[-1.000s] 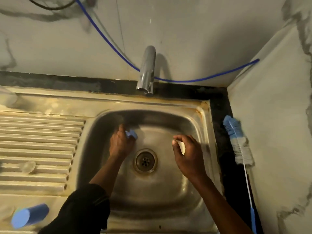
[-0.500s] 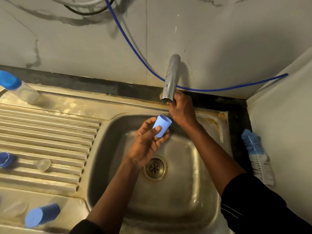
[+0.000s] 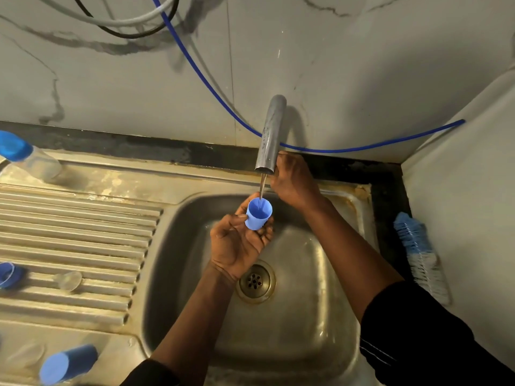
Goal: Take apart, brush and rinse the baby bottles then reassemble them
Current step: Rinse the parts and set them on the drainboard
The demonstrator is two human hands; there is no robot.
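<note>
From the head camera we look down on a worn stainless steel sink [image 3: 320, 330]. Our left hand [image 3: 237, 246] is palm up over the basin, with fingers and thumb curled round a small blue plastic cap [image 3: 258, 213]. The cap's open mouth faces up, right under the grey metal spout [image 3: 271, 135], and a thin stream of water [image 3: 262, 188] runs into it.

Our right hand [image 3: 292, 181] reaches behind the spout's tip. Its fingers are hidden there, so we cannot tell whether it grips anything.

On the ridged draining board [image 3: 83, 218] to the left we see:
- a clear baby bottle with a blue top [image 3: 30, 160], at the far corner
- a clear teat [image 3: 68, 280]
- a blue ring [image 3: 9, 274], at the left edge
- a second blue cap lying on its side [image 3: 68, 363], near the front

A blue and white bottle brush [image 3: 420, 254] lies on the dark ledge to the right of the sink.
</note>
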